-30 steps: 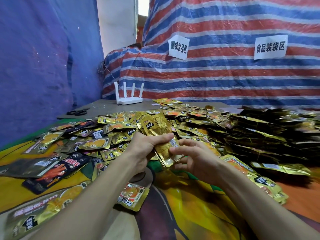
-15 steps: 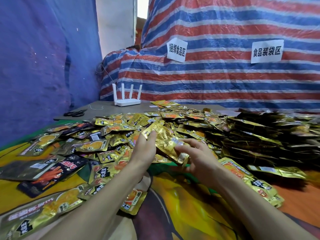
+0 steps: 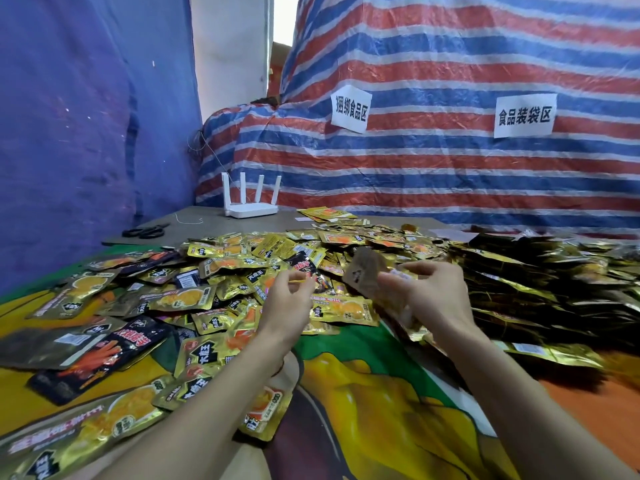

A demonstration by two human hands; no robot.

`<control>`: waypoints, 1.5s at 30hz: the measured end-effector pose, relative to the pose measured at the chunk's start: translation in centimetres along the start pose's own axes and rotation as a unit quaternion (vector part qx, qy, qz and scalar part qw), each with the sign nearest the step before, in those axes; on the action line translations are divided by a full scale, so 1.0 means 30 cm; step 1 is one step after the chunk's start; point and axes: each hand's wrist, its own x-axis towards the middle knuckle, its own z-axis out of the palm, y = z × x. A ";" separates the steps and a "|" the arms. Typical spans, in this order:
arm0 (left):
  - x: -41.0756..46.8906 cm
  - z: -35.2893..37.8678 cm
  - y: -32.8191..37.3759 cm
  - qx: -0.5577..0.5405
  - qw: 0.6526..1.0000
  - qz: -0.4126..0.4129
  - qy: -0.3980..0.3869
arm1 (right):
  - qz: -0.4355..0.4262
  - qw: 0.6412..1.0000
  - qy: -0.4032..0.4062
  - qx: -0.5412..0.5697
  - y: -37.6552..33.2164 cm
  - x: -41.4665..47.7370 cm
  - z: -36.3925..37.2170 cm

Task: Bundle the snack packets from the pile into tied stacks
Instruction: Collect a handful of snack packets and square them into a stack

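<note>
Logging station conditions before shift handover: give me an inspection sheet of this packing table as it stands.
Surface: colourful printed cloth; grey board behind it.
Job's things: loose pile of gold foil snack packets; darker stacked packets at right.
Clutter: black scissors and white four-antenna router on the board.
Hands: left hand pinches a thin yellow band; right hand grips a blurred packet stack.
Cables: thin white cord on the board.
Surroundings: red-blue striped tarpaulin with white paper signs; blue sheet at left.

Makeshift packing workshop, striped tarp walls [image 3: 450,174], paper zone signs [image 3: 524,115], snack packets [image 3: 311,251] heaped
</note>
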 end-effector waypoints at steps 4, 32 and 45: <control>0.016 -0.053 -0.004 0.091 0.993 0.057 0.056 | -0.038 0.978 0.092 -0.180 0.008 0.062 -0.015; 0.075 -0.221 -0.065 0.533 0.837 -0.121 -0.015 | -0.161 0.867 -0.298 -0.365 0.054 0.054 0.315; 0.106 -0.200 -0.086 0.507 0.857 -0.055 0.075 | -0.267 0.858 -0.265 -0.349 0.059 0.018 0.317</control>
